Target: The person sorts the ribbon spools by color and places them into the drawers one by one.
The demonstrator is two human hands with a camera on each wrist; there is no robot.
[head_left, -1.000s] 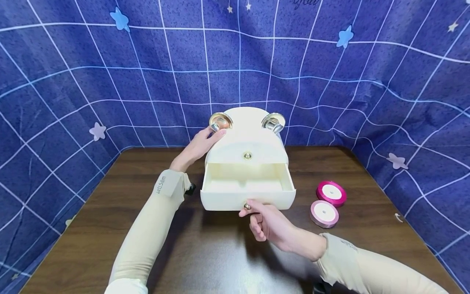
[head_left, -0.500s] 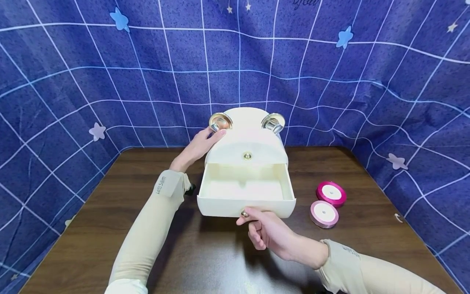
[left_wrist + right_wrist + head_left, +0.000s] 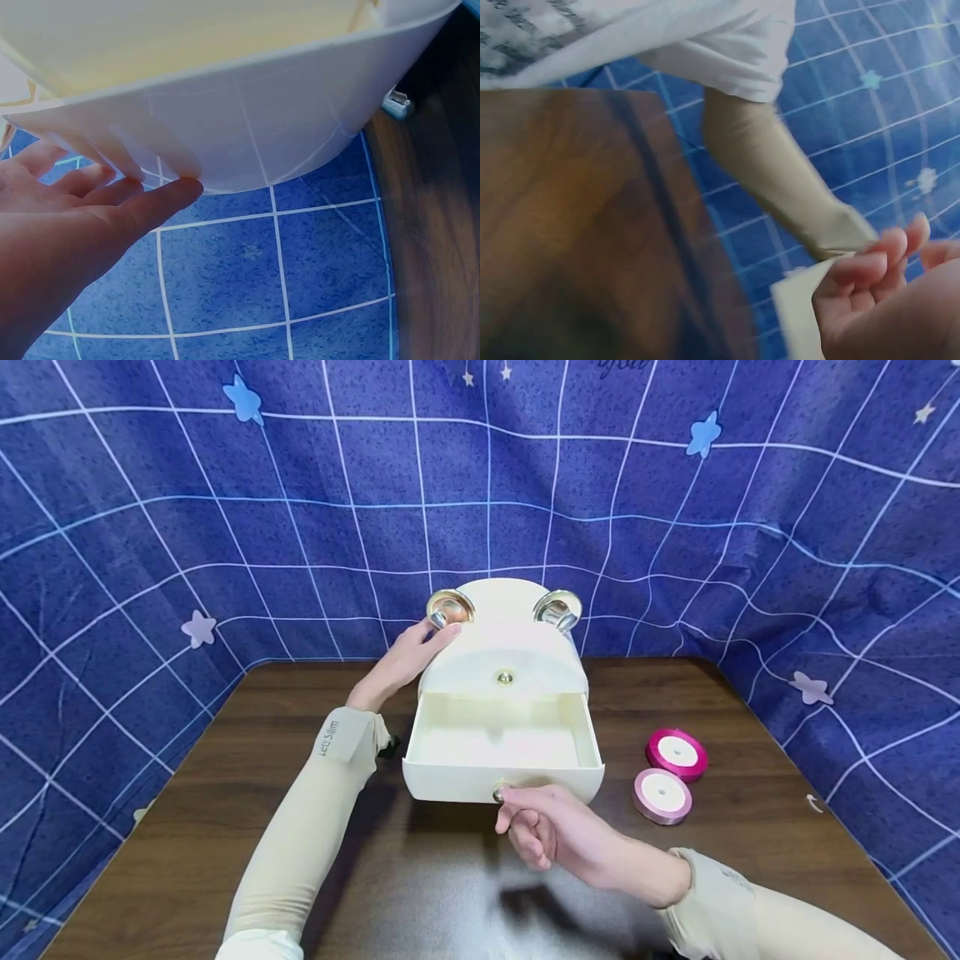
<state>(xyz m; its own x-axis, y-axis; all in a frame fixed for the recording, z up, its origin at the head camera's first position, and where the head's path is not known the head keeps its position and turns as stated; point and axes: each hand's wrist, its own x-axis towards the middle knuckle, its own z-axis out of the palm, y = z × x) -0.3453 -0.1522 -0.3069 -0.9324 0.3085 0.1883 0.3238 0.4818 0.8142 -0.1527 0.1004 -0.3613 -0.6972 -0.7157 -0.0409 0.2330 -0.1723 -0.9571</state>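
A white storage box (image 3: 517, 639) with a rounded top stands mid-table. Its lower drawer (image 3: 442, 783) is pulled well out, with nothing visible inside. My left hand (image 3: 405, 656) rests against the box's left side, thumb near a gold-rimmed metallic fitting (image 3: 451, 608). In the left wrist view, its extended fingers touch the smooth white wall (image 3: 262, 135). My right hand (image 3: 566, 831) is at the drawer front, one fingertip by the small gold knob (image 3: 498, 793). Its other fingers hang loosely curled below the knob, also seen so in the right wrist view.
A magenta ribbon roll (image 3: 677, 755) and a pink ribbon roll (image 3: 662, 796) lie to the right of the box on the brown wooden table (image 3: 225, 810). Behind hangs a blue gridded cloth (image 3: 360, 535). A second gold knob (image 3: 506, 678) sits on the upper front.
The drawer has come further out towards me, then stopped in the last half second. My right hand's fingers have loosened around the knob and shifted slightly right. The left hand stays put.
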